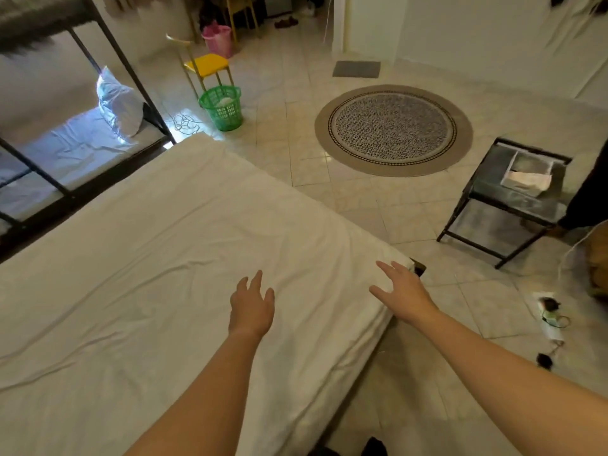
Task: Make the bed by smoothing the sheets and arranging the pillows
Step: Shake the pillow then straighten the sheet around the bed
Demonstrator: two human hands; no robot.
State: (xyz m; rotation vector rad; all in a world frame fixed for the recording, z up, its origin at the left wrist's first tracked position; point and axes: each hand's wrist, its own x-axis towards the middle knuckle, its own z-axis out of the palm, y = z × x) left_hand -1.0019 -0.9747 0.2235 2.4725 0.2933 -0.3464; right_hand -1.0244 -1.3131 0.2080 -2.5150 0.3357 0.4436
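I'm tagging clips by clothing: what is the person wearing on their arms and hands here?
Nothing worn shows. The left hand and right hand have no gloves, and no ring, watch or bracelet is visible. Both arms are bare, with no sleeve in view as far as the frame reaches.

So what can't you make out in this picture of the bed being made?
- Head view: the white sheet runs off the left and near edges, so any pillows there are unseen.
- Whether the left hand and right hand touch the sheet or hover cannot be told.
- The small items on the floor, right: too small and blurred to name.
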